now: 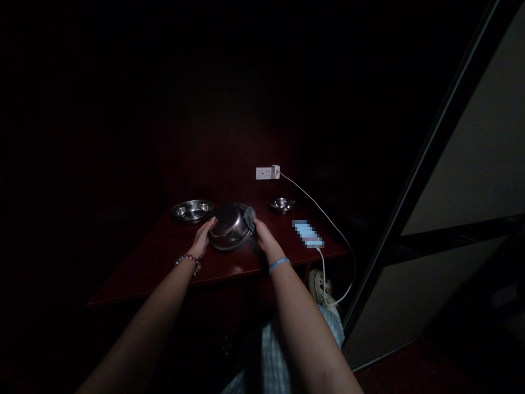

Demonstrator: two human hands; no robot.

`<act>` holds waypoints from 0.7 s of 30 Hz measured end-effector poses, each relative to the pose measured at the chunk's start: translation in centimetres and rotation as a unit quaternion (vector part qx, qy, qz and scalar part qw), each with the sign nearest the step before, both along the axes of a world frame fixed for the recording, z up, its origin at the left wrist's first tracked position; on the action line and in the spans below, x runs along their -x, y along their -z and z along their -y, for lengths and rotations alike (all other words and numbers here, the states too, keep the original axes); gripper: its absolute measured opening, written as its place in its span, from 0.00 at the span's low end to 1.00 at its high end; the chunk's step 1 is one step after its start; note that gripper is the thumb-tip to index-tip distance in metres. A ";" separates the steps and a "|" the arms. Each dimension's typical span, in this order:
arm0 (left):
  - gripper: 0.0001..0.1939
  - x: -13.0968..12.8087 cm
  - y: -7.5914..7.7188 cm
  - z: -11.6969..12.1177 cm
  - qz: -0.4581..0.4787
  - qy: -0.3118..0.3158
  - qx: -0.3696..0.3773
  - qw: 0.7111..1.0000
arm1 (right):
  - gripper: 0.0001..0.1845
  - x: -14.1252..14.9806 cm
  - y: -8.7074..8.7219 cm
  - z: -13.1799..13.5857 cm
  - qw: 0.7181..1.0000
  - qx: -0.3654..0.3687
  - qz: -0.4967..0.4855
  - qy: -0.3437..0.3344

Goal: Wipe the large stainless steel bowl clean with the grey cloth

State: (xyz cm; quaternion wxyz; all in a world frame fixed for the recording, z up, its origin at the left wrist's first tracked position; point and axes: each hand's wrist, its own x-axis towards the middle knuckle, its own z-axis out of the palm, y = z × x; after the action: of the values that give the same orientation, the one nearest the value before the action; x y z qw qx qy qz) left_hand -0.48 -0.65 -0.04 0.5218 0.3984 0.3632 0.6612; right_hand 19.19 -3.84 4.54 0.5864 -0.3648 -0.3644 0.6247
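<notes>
A steel bowl [229, 229] is held tilted above a dark red table [164, 257], its underside facing me. My left hand [204, 238] grips the bowl's left rim. My right hand [262, 236] presses a grey cloth [250, 215] against the bowl's right side, fingers closed on the cloth. A bead bracelet is on my left wrist and a blue band on my right wrist.
A second steel bowl [192, 210] stands at the table's back left, a small steel dish [283, 204] at the back right. A phone [307, 233] lies right of my hands, its white cable [328, 219] running to a wall socket [267, 172]. A dark-framed panel [451, 164] stands on the right.
</notes>
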 end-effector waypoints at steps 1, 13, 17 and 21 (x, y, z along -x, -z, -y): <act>0.19 0.0 0.0 0.0 0.001 -0.003 -0.003 1.000 | 0.12 -0.1 -0.1 0.1 1.000 0.007 -0.003 -0.008; 0.22 0.2 -0.3 0.8 -0.036 0.082 0.002 0.996 | 0.15 -0.9 -0.9 1.1 0.996 0.061 -0.006 -0.059; 0.25 0.1 -0.5 0.8 -0.053 0.091 -0.014 0.994 | 0.14 -1.1 -0.8 1.0 0.996 0.072 -0.015 -0.043; 0.27 -0.1 -0.5 0.8 -0.060 0.081 -0.021 0.995 | 0.13 -1.1 -0.9 1.0 0.996 0.076 -0.030 -0.036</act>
State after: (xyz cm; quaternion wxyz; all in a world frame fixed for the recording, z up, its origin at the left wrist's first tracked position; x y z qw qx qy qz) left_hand -0.42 -1.46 0.49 0.5420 0.4764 0.3468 0.5991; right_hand 20.31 -4.86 5.49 0.5447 -0.3758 -0.3108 0.6823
